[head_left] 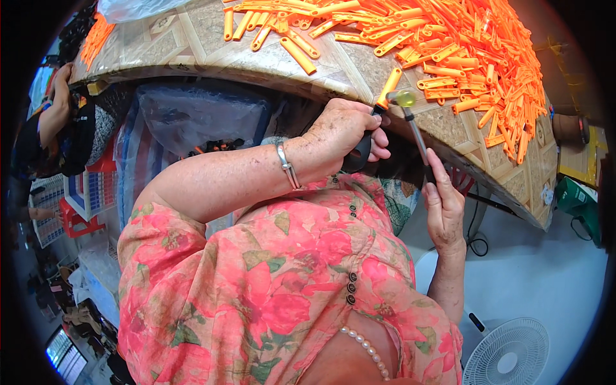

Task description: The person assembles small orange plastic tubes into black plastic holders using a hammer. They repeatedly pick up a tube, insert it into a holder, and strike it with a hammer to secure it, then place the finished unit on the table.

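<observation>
By the table (212,45), the left hand (350,133) curls fingers round a black handle (357,154). The right hand (444,208) clasps a hammer (418,135).

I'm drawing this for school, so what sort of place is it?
Probably a small workshop: lots of similar orange pieces lie heaped on the table, the left hand holds a black and orange handle, and the right hand holds a hammer.

It's a pink floral blouse (276,282) with dark buttons (351,289), plus a silvery bangle (287,168) mid-frame and pearly necklace (367,348) down bottom.
</observation>
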A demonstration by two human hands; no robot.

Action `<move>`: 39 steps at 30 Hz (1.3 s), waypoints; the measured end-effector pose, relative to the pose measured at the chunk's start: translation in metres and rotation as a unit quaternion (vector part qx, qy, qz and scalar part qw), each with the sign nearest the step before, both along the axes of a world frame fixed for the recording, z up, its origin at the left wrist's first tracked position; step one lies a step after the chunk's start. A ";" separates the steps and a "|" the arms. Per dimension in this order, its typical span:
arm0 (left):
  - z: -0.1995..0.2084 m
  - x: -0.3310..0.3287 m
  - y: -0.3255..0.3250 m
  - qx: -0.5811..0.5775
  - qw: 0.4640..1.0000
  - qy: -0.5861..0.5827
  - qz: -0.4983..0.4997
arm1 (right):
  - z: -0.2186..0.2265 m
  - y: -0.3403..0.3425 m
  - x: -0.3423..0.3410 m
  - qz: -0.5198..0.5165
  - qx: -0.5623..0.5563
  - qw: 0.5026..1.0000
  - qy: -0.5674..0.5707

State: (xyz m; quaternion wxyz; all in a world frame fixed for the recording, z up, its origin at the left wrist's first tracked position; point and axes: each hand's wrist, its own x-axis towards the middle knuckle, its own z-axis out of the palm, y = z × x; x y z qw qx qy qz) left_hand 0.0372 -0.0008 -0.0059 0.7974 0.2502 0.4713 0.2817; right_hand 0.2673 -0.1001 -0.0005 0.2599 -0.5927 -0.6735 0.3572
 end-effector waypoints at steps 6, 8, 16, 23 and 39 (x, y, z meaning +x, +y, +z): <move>-0.004 0.000 0.000 0.010 1.000 -0.009 -0.006 | -0.001 -0.004 -0.007 0.025 0.038 0.999 0.016; -0.004 0.000 0.001 0.013 1.000 -0.013 -0.005 | -0.001 -0.003 -0.009 0.023 0.008 1.000 0.016; -0.001 0.001 -0.001 0.002 1.000 -0.005 0.001 | -0.002 -0.011 -0.005 0.025 0.082 0.996 0.009; -0.002 0.000 0.000 0.002 1.000 -0.010 0.008 | -0.004 -0.018 -0.005 -0.009 0.068 0.996 0.053; -0.001 -0.001 -0.002 0.011 1.000 -0.008 -0.002 | -0.008 -0.007 -0.013 0.004 0.023 1.000 -0.014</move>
